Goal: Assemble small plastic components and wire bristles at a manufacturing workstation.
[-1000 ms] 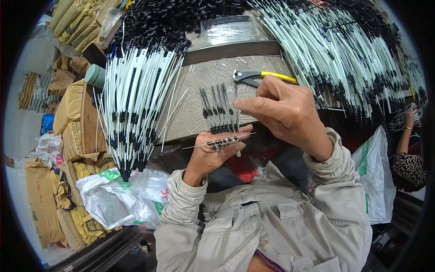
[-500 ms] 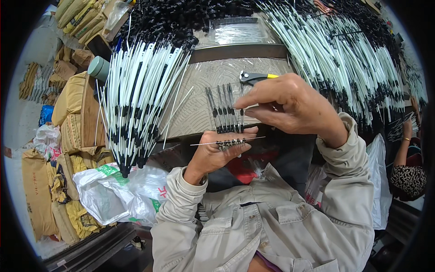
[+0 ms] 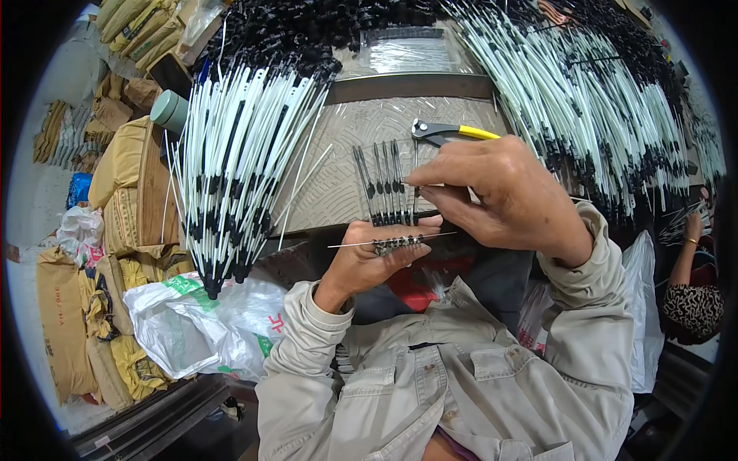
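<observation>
My left hand (image 3: 365, 257) is closed around the lower ends of several thin dark rods (image 3: 397, 187) with black sleeve-like parts, standing side by side in a row. A thin straight wire (image 3: 344, 246) crosses the row at its lower end, sticking out on both sides of the hand. Thumb and forefinger of my right hand (image 3: 503, 192) pinch the rightmost rod partway up. Just beyond the right hand, cutting pincers (image 3: 453, 129) with yellow handles lie on the work surface, one handle partly hidden by that hand.
Bundles of white rods with black parts (image 3: 246, 154) fan out at left, with a bigger pile (image 3: 569, 92) at right. Black pieces (image 3: 292, 31) heap along the back, near a clear bag of thin white sticks (image 3: 407, 55). At far right is another person's arm (image 3: 683, 261).
The right hand has shifted slightly right and down relative to the left hand, still pinching at the rightmost rod. More of the pincers' yellow handle shows. The left hand keeps its grip.
</observation>
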Motion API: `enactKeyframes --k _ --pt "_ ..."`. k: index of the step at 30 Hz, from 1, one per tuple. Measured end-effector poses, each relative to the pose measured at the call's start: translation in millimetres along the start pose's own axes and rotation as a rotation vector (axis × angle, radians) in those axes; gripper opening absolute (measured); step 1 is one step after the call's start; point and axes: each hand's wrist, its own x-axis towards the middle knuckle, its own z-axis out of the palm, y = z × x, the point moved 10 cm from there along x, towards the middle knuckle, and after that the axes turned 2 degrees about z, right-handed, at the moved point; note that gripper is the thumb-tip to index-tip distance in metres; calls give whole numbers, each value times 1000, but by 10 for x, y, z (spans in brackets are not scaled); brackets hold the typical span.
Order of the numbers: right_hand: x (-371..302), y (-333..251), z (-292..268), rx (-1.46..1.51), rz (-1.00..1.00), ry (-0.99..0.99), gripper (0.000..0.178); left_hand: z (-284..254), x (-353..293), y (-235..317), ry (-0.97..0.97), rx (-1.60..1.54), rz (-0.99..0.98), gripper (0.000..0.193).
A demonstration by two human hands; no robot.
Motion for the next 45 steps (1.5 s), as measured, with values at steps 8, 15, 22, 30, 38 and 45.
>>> enactKeyframes --k 8,15,22,30,38,45 --pt "2 11 -5 -19 21 40 9 -16 -9 13 13 22 28 24" --pt "53 -17 38 -72 2 -63 17 -4 3 6 -6 7 -29 23" --pt "-5 197 134 240 45 106 16 -24 -11 -8 -1 -17 -12 22" --pt "80 171 115 303 -49 53 18 -7 18 42 -25 11 11 21" --pt "147 80 155 137 -52 -30 15 -17 -7 14 -18 -32 30 21" --pt "137 66 200 172 9 -6 16 -32 -37 28 -29 28 66 21"
